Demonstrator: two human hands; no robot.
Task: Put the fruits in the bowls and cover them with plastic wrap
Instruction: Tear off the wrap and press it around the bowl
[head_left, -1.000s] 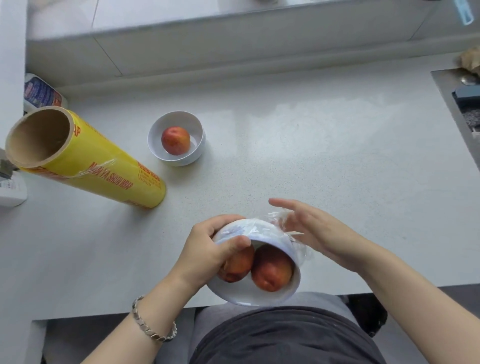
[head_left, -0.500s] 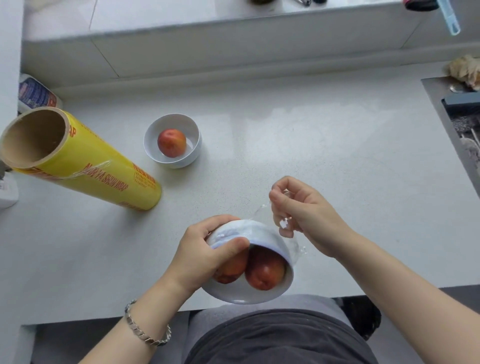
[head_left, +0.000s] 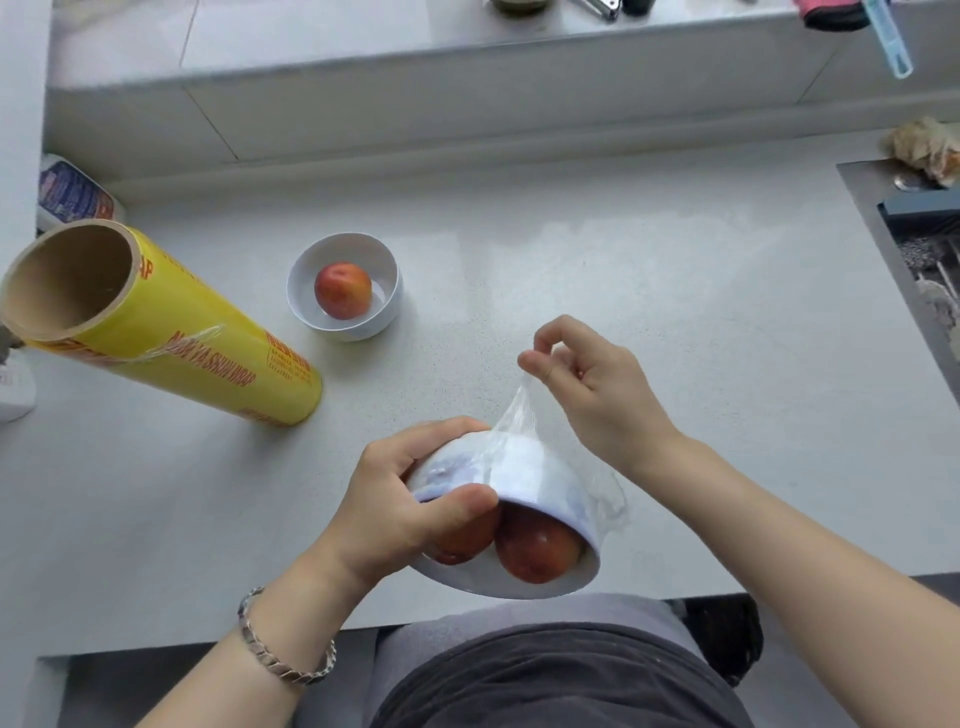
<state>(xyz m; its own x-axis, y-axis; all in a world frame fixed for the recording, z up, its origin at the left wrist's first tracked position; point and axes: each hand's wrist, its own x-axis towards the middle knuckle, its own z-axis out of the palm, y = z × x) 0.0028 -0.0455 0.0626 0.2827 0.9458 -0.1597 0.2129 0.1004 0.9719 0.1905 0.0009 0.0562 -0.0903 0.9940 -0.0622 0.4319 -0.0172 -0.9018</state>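
Note:
My left hand (head_left: 395, 499) grips a white bowl (head_left: 535, 478), tipped toward me above the counter's front edge. Two red fruits (head_left: 535, 545) show inside it under clear film. My right hand (head_left: 592, 389) pinches a strip of plastic wrap (head_left: 511, 415) and holds it stretched up and away from the bowl's base. A second white bowl (head_left: 384, 312) stands farther back on the counter with one red fruit (head_left: 343, 290) in it, uncovered. The yellow roll of plastic wrap (head_left: 171, 343) lies at the left, a loose end of film on its side.
A white counter (head_left: 675, 312) runs to a raised ledge at the back. A printed packet (head_left: 72, 195) stands behind the roll. A sink (head_left: 930, 249) is at the right edge, with a crumpled bag (head_left: 924, 148) beside it. A blue utensil (head_left: 888, 36) hangs over the ledge.
My right hand went from open fingers beside the bowl to pinching the film, then pulled it up and away. The left hand kept the bowl tipped.

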